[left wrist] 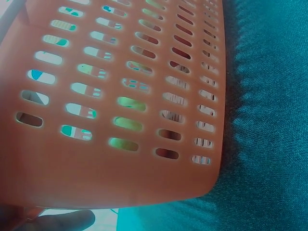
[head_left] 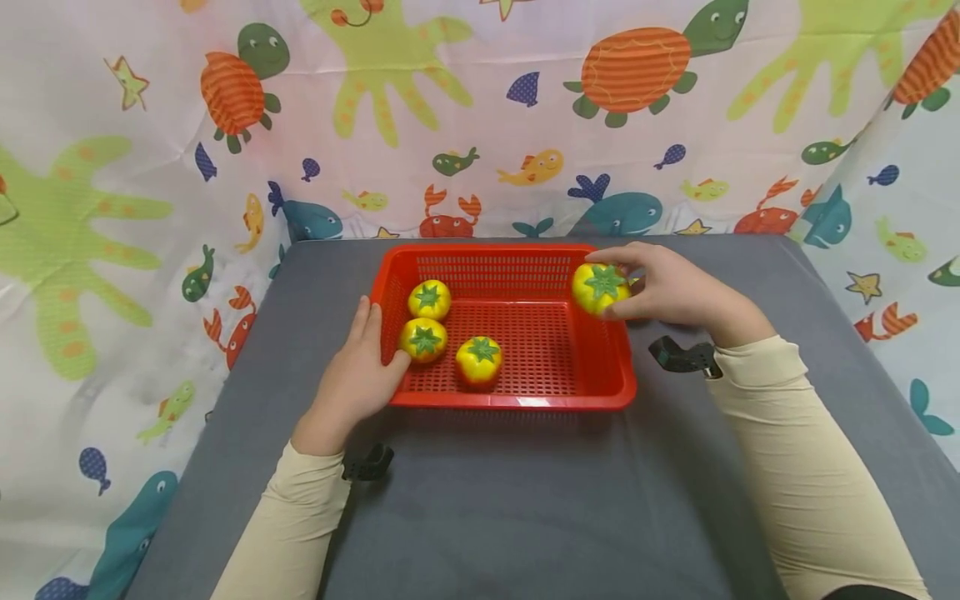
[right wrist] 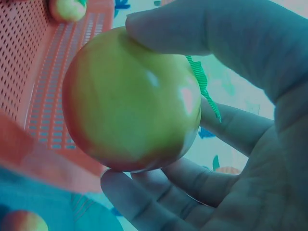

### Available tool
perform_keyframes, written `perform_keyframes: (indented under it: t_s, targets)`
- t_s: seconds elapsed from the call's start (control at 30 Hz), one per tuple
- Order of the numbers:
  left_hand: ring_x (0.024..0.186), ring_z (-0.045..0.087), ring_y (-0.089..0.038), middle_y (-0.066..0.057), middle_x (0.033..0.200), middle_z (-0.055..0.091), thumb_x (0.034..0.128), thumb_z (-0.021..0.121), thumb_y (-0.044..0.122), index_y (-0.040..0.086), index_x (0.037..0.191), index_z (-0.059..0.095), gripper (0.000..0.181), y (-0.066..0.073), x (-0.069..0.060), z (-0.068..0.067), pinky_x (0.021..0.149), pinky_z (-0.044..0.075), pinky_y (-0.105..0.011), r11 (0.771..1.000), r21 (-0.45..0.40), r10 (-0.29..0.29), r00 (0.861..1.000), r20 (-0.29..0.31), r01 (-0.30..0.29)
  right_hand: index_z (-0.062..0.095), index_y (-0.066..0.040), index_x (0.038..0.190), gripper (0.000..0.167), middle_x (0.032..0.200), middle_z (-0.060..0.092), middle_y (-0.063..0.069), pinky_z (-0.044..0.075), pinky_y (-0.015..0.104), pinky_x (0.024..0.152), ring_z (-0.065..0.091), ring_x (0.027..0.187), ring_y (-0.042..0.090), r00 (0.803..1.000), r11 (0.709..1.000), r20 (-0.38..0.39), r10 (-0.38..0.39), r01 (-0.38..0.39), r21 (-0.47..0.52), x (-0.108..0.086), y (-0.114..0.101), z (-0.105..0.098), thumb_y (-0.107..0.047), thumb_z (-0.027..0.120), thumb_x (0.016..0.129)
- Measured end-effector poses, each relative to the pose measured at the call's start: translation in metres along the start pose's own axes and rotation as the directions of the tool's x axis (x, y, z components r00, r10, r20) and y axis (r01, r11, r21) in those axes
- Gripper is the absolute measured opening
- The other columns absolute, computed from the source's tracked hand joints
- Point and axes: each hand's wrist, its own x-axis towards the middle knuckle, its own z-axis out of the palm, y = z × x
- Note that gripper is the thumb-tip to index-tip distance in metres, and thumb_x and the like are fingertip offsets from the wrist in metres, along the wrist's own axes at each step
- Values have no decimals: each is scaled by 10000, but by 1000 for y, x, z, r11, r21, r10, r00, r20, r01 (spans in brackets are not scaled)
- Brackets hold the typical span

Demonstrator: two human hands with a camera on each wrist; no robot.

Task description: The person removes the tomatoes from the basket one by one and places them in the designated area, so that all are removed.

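A red plastic basket [head_left: 506, 402] with slotted walls stands on the grey cloth. My left hand [head_left: 360, 371] grips its left rim, thumb over the edge and fingers along the outside. Three yellow-and-red toy tomatoes with green star-shaped tops sit inside on the left: a back one [head_left: 429, 300], a middle one [head_left: 423, 341] and a front one [head_left: 479, 362]. Over the basket's right rim, my right hand [head_left: 667, 287] holds another toy tomato [right wrist: 132, 101] between thumb and fingers. The left wrist view shows mostly the slotted basket wall [left wrist: 96, 163].
Outside the basket, another red-and-yellow toy tomato [right wrist: 24, 222] shows partly in the right wrist view; in the head view the right hand mostly covers that area. A curtain [head_left: 495, 108] printed with sea animals hangs behind and beside the grey-covered table [head_left: 510, 500].
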Motion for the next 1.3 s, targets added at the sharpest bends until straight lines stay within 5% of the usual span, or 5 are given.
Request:
perform_keyframes:
  t_s: [0.7, 1.3]
  targets:
    - [1194, 643, -481, -94, 1774, -44, 964, 570, 358, 62, 1690, 87, 920, 1, 1, -6, 847, 619, -556, 1000, 8, 8, 1000, -13, -8, 524, -136, 1530, 745, 1379, 563, 206, 614, 409, 802, 491, 1251, 414, 992, 994, -55, 110, -110, 5, -30, 53, -14, -183, 842, 857]
    - [1318, 570, -484, -83, 1776, -52, 969, 576, 366, 63, 1691, 87, 923, 0, -1, 0, 938, 575, -603, 1000, -4, 2, 1000, -6, -2, 480, -85, 1547, 756, 1413, 504, 248, 584, 326, 804, 490, 1240, 454, 988, 985, -29, 153, -150, 89, -40, 97, 16, -201, 819, 881]
